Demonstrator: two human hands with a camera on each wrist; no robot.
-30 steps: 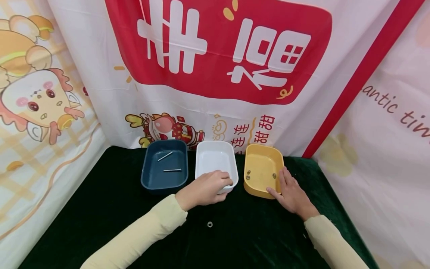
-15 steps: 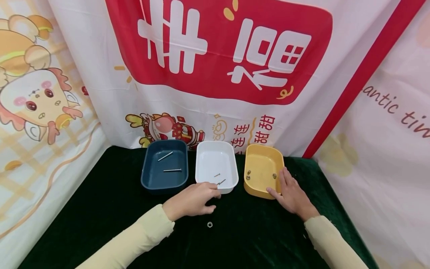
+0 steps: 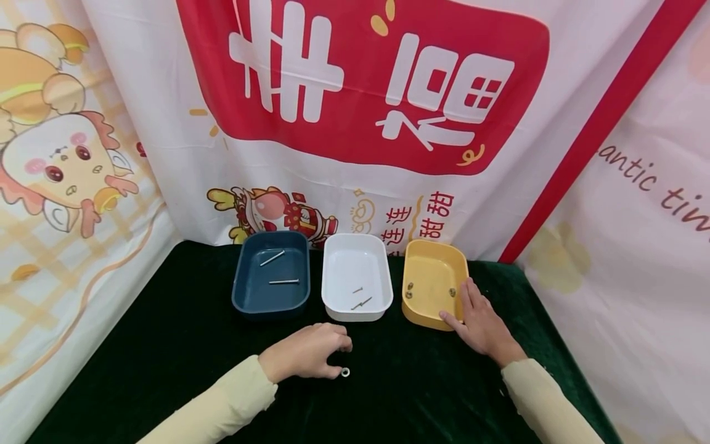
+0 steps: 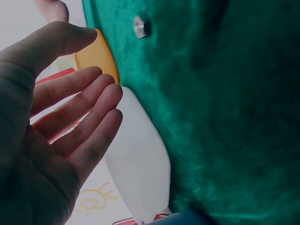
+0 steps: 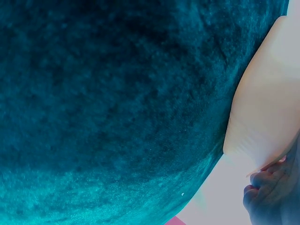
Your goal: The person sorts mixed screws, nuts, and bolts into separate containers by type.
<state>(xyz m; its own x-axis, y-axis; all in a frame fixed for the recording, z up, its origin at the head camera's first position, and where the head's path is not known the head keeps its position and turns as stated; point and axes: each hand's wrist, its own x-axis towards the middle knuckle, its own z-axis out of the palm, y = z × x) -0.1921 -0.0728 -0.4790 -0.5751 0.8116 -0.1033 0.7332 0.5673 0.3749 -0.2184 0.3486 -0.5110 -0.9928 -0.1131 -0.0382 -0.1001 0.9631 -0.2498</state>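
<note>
My left hand [image 3: 310, 351] hovers low over the green cloth with relaxed, parted fingers and holds nothing. Its thumb tip is right at a metal nut [image 3: 346, 372] in the head view; the left wrist view shows that nut [image 4: 139, 26] on the cloth beyond the thumb. My right hand [image 3: 488, 327] rests against the near right corner of the yellow tray [image 3: 435, 259], thumb at the front rim, fingers straight along the side. Small nuts [image 3: 452, 292] lie in that tray. The white tray [image 3: 355, 259] holds thin screws [image 3: 362, 303].
A dark blue tray [image 3: 261, 299] on the left holds two longer bolts [image 3: 284, 282]. All three trays stand in a row on the green cloth [image 3: 399, 394]. Behind them hangs a printed curtain [image 3: 355, 154], with more printed fabric [image 3: 72, 277] at both sides.
My left hand has drawn back from the white tray towards the nut on the cloth, uncovering the screws in the tray. My right hand has stayed at the yellow tray.
</note>
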